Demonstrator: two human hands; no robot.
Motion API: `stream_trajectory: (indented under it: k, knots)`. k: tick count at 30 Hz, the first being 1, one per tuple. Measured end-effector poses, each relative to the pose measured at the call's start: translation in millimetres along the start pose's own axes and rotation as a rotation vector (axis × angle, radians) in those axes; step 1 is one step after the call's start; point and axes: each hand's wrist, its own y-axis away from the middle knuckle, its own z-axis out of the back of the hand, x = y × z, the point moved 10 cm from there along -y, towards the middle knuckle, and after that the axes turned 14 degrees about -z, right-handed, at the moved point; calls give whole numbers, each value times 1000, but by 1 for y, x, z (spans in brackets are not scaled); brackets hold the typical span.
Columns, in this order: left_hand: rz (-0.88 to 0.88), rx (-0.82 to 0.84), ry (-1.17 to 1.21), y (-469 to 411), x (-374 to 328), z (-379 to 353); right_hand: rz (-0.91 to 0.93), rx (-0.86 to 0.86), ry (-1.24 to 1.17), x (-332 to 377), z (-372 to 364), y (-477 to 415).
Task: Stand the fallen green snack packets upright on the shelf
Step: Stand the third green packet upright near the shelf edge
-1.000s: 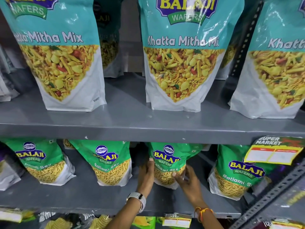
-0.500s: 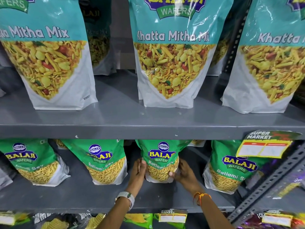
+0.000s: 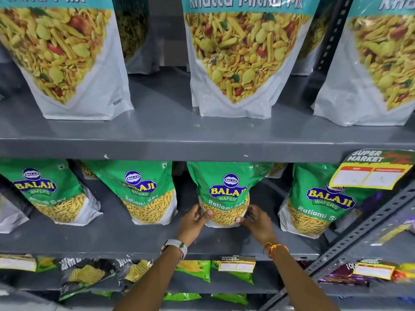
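Note:
Several green Balaji Ratlami Sev packets stand in a row on the grey middle shelf (image 3: 139, 241). The third green packet (image 3: 226, 189) stands upright, and both hands grip its lower corners. My left hand (image 3: 194, 223) holds the bottom left corner, thumb on the front. My right hand (image 3: 256, 221) holds the bottom right corner. To its left stand a second green packet (image 3: 143, 189) and a far-left green packet (image 3: 47, 194), both leaning back a little. A fourth green packet (image 3: 318, 203) stands at the right.
Large teal Khatta Mitha Mix bags (image 3: 242, 57) fill the shelf above, whose front lip (image 3: 202, 149) overhangs the green packets' tops. A yellow price tag (image 3: 368, 173) hangs at the right. A slotted grey upright (image 3: 368, 230) slants across the right. Chip packets (image 3: 87, 277) lie on the shelf below.
Both hands closed onto the third green packet's lower corners and brought it upright and squarer to the front. The view came closer and tilted down.

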Motion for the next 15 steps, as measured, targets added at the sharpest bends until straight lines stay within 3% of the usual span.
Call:
stream_trajectory:
  k: [11, 13, 15]
  knots:
    - [-40, -6, 13, 8, -6, -3, -76, 33, 59, -8, 3, 10]
    - [-82, -94, 7, 18, -19, 12, -144, -31, -15, -1, 21, 15]
    - [-141, -276, 26, 38, -33, 47, -17, -126, -133, 36, 41, 31]
